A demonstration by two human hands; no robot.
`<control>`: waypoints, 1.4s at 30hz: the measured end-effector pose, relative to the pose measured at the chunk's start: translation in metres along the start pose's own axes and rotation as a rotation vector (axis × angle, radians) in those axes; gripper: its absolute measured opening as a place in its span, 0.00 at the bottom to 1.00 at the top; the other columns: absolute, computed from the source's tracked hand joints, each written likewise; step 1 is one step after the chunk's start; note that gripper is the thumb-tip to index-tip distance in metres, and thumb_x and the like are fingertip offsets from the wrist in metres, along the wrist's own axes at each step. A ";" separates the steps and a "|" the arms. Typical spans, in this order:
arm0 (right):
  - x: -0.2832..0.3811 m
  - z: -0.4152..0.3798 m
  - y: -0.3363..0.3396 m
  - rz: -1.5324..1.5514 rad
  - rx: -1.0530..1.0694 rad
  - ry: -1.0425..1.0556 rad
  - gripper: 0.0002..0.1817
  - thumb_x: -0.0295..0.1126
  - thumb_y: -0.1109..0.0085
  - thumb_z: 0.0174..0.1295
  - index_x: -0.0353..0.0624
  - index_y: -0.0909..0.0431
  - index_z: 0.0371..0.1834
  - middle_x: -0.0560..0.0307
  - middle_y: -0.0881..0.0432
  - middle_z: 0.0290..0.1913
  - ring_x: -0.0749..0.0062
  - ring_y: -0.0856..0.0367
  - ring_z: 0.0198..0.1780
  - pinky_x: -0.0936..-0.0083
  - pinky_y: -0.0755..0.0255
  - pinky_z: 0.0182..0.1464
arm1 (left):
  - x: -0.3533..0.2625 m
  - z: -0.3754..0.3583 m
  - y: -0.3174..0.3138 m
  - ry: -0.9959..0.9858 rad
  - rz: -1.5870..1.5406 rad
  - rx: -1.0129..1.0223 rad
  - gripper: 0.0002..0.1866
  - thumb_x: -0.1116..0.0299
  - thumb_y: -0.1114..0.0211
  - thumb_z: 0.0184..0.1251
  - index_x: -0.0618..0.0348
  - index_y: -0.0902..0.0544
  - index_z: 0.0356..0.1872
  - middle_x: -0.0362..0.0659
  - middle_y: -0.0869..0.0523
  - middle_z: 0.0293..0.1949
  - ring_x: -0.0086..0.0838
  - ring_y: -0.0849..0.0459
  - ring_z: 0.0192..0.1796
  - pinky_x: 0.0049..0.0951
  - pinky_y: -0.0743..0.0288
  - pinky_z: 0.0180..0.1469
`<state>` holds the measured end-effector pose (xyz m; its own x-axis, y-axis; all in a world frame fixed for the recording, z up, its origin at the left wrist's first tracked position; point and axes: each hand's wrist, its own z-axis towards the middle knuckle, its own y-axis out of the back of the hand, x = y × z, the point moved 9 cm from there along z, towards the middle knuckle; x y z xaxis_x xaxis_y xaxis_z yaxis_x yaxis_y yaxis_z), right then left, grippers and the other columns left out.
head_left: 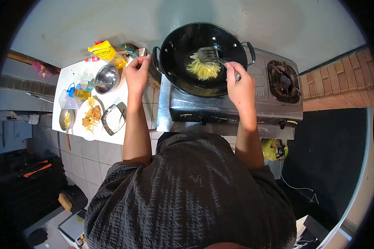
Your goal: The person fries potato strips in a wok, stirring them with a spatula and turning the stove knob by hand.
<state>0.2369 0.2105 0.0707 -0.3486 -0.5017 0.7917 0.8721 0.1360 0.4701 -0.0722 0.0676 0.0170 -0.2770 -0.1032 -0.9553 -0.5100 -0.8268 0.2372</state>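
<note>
My right hand (241, 85) is closed around the handle of a slotted spatula (207, 54). The spatula's head rests over a pile of pale yellow potato strips (204, 70) in the black wok (178, 50). My left hand (138, 74) is raised just left of the wok, beside its left loop handle (156, 59). Its thumb and fingertips are drawn together in a pinch; whatever is between them, if anything, cannot be made out. The wok sits on the left side of a metal gas stove (195, 108).
Right of the wok is a bare burner (284, 81). On the white table (77, 68) at left stand a steel bowl (107, 79), a yellow packet (103, 50), a plate of fried food (91, 118), a square black-rimmed dish (113, 119) and a small pan (67, 120).
</note>
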 end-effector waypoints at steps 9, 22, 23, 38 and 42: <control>0.003 -0.010 0.003 -0.044 0.029 0.010 0.10 0.34 0.44 0.66 0.39 0.20 0.41 0.41 0.17 0.35 0.44 0.17 0.39 0.63 0.24 0.39 | 0.003 0.000 0.002 -0.006 -0.017 -0.002 0.14 0.62 0.33 0.64 0.67 0.16 0.35 0.32 0.20 0.25 0.13 0.29 0.28 0.16 0.36 0.31; 0.023 -0.016 0.007 -0.044 -0.032 0.115 0.08 0.30 0.43 0.65 0.39 0.20 0.41 0.41 0.17 0.35 0.45 0.17 0.38 0.65 0.24 0.39 | 0.000 -0.002 0.004 -0.009 -0.023 -0.009 0.14 0.62 0.33 0.65 0.66 0.16 0.34 0.30 0.22 0.25 0.12 0.31 0.28 0.16 0.37 0.31; 0.022 -0.016 0.006 -0.021 -0.005 0.075 0.08 0.30 0.43 0.65 0.38 0.20 0.41 0.41 0.17 0.35 0.45 0.17 0.38 0.64 0.24 0.39 | 0.001 -0.001 0.004 -0.018 -0.038 -0.007 0.14 0.62 0.33 0.65 0.66 0.16 0.34 0.31 0.21 0.25 0.12 0.31 0.28 0.16 0.37 0.31; 0.013 -0.001 0.012 -0.127 -0.088 0.173 0.08 0.32 0.44 0.65 0.40 0.20 0.40 0.44 0.17 0.35 0.47 0.18 0.37 0.63 0.25 0.39 | 0.003 0.000 0.005 0.003 -0.045 -0.019 0.13 0.63 0.33 0.65 0.66 0.15 0.36 0.32 0.19 0.26 0.13 0.29 0.29 0.16 0.36 0.32; 0.005 -0.003 0.006 -0.046 0.020 -0.043 0.09 0.32 0.44 0.66 0.39 0.20 0.40 0.43 0.16 0.34 0.46 0.17 0.36 0.64 0.25 0.38 | 0.002 -0.004 0.007 0.017 -0.073 -0.033 0.13 0.63 0.33 0.65 0.66 0.15 0.36 0.32 0.19 0.26 0.13 0.28 0.29 0.16 0.35 0.33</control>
<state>0.2418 0.2062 0.0765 -0.4026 -0.4703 0.7853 0.8482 0.1308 0.5132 -0.0732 0.0600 0.0160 -0.2263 -0.0508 -0.9727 -0.5010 -0.8503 0.1610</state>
